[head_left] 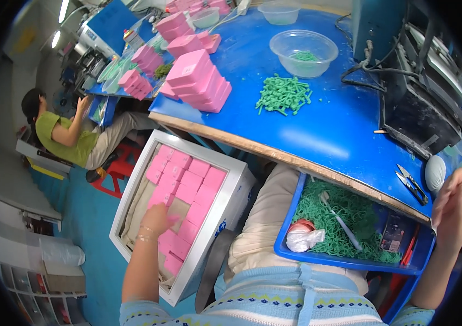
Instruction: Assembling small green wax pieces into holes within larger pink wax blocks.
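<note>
My left hand (156, 219) reaches into a white box (118, 234) on my left that holds rows of pink blocks (187, 187). Its fingers close around a small pink block (173, 220) beside a gap in the rows; the fingertips are partly hidden. At the far right, my right hand (453, 204) is raised by the table's corner with its fingers stretched out, holding nothing. Nearest to it are a pale egg-shaped thing (435, 173) and black-handled thread snips (413, 186) on the blue table (231, 126).
Green pieces (283, 94) lie heaped before a clear bowl (303, 54). Pink blocks (198, 81) are stacked at the table's left. A blue drawer (318, 262) over my lap holds green strands and a toothbrush (341, 221). A black machine (413, 103) stands right; a seated person (71, 130) works left.
</note>
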Tool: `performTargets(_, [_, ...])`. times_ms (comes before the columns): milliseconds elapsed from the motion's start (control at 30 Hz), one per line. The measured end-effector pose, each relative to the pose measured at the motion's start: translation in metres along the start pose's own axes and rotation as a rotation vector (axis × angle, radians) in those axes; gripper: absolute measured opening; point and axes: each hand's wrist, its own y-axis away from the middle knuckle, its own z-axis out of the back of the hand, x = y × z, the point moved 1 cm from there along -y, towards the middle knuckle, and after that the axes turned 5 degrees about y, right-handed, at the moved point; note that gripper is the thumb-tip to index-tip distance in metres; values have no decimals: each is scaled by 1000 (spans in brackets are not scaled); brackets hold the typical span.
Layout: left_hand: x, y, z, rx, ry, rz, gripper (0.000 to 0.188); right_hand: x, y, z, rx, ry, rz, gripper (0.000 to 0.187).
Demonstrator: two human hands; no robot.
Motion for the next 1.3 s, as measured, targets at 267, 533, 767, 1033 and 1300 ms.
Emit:
performTargets(267, [-161, 82, 61, 24, 1213, -767, 51, -40, 43, -111, 602, -163, -352, 49])
performTargets(533, [-264, 114, 73, -102, 729, -1282, 82, -51, 47, -121, 318, -235, -424, 41])
performTargets(767, [-273, 99, 57, -141, 912, -1199, 83, -55, 47, -103, 298, -236, -427, 35])
performTargets(1033, [-278, 83, 57, 289, 1715, -1098, 62, -43, 37, -107, 104, 11, -96, 31])
performTargets(1300, [-286, 75, 61, 1013, 2377, -557, 59, -32, 36, -110, 476, 385, 259, 23])
